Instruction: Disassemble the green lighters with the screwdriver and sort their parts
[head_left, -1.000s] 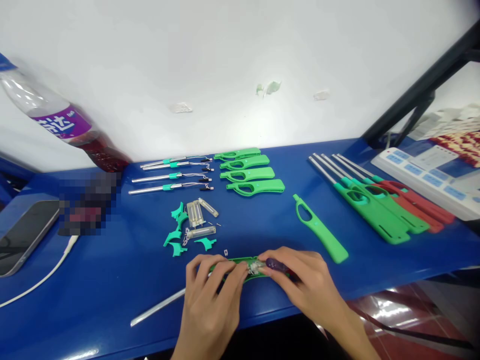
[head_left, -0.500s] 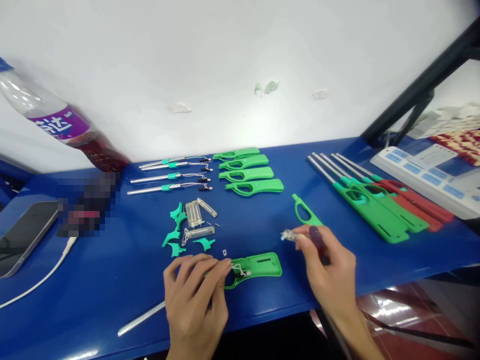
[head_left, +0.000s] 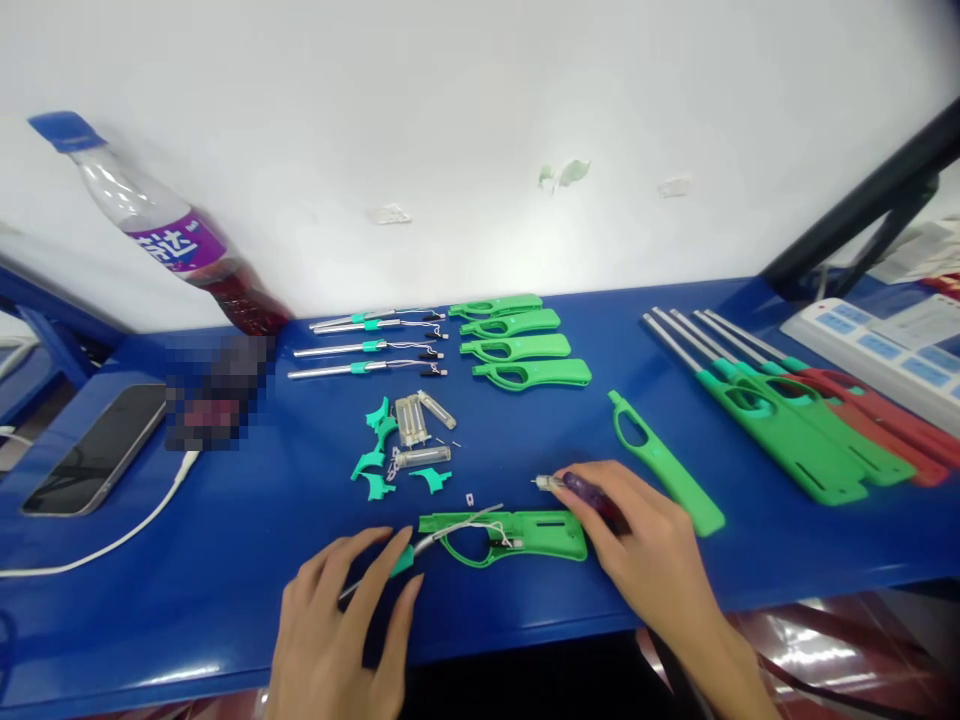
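Note:
My left hand [head_left: 341,620] curls around a metal lighter tube with a teal collar [head_left: 403,562]. The collar sits between thumb and index finger, and much of the tube is hidden. A thin rod and white wires run from it over an opened green lighter handle half [head_left: 551,537]. Just right of that, my right hand [head_left: 637,540] pinches a small clear fuel canister [head_left: 549,482], its tip pointing left. A dark purple piece [head_left: 596,500] of unclear kind is also in the right fingers. A second green handle half [head_left: 667,475] lies beyond that hand.
Behind are rows of metal tubes [head_left: 330,371] and green handle halves [head_left: 551,373]. Teal triggers [head_left: 431,480] and clear canisters [head_left: 424,457] lie nearer. Assembled lighters [head_left: 780,440] and a power strip [head_left: 862,345] are right; a phone [head_left: 94,450] and soda bottle [head_left: 180,235] left.
My left hand has shifted left off the handle half, exposing the teal collar and thin rod. My right hand has brought the canister lower and closer to the handle half. The view has shifted slightly.

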